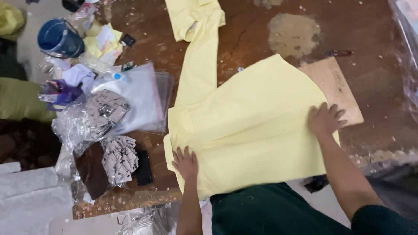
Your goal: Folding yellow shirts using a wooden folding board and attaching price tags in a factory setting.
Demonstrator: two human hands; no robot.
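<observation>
Worn brown table (374, 39): pale yellow garment (252, 126) is pressed flat by left hand (186, 162) at 7 o'clock and right hand (325, 118) at 3 o'clock, fingers spread.

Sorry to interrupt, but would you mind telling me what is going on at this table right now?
A person is working on a pale yellow garment spread across a worn brown table. The left hand presses flat on the near left edge of the garment, and the right hand presses flat on its right edge, where it overlaps a cardboard sheet. To the left lie clear plastic bags and heaps of small paper tags.
</observation>
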